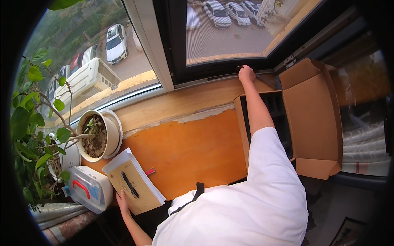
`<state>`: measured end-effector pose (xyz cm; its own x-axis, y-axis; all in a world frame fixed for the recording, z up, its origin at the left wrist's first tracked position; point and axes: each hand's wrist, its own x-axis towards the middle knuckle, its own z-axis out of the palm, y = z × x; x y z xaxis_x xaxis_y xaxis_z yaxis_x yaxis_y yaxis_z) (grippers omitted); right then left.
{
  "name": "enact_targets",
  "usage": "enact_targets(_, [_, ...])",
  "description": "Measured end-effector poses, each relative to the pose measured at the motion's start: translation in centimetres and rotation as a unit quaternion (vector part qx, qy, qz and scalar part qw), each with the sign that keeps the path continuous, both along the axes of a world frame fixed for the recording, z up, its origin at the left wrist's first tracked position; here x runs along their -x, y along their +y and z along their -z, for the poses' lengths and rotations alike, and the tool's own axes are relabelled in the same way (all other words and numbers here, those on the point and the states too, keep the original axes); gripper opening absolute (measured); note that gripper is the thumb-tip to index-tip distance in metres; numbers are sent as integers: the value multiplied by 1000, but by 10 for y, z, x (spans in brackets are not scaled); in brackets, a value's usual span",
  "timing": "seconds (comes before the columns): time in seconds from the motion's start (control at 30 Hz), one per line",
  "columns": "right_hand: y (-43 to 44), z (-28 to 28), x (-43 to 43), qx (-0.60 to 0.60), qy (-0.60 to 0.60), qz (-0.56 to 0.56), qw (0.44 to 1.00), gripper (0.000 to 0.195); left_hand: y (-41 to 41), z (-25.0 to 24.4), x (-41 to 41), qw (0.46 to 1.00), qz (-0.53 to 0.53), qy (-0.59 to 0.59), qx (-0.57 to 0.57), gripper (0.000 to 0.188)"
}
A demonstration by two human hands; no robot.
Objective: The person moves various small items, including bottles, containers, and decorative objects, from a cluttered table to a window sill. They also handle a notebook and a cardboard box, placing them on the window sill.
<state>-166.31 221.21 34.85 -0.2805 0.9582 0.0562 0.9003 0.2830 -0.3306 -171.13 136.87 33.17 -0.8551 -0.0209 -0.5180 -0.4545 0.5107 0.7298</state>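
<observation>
My right arm reaches across the sill to the dark frame (212,70) of a screened window. There my right hand (247,74) is closed around a small dark window handle (241,66), most of it hidden by the fingers. Low on the left, my left hand (122,203) rests against the near edge of a tan-covered notebook (123,175). Its fingers are partly hidden, so whether it grips the edge is unclear. Black pens (130,184) lie on the cover, and white sheets (150,184) show beneath it.
A potted plant (112,132) stands by the sill, above a clear-lidded box (92,187) with a red handle. A small red item (150,171) lies on the orange desk (190,147). Under my right arm is a cardboard box (311,123) with its lid raised.
</observation>
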Motion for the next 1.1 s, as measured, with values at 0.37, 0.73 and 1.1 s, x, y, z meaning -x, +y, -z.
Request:
enact_targets(0.37, [-294,-94,4,198,304,-410,837,18,20,-14,1,999,-10,15,45,49])
enact_targets(0.73, [-485,23,45,142,241,-514,811,23,4,3,-2,999,3,37,7,50])
enact_targets(1.1, [-505,35,77,13,231,-579,782,5,5,1,-5,997,22,59,41,47])
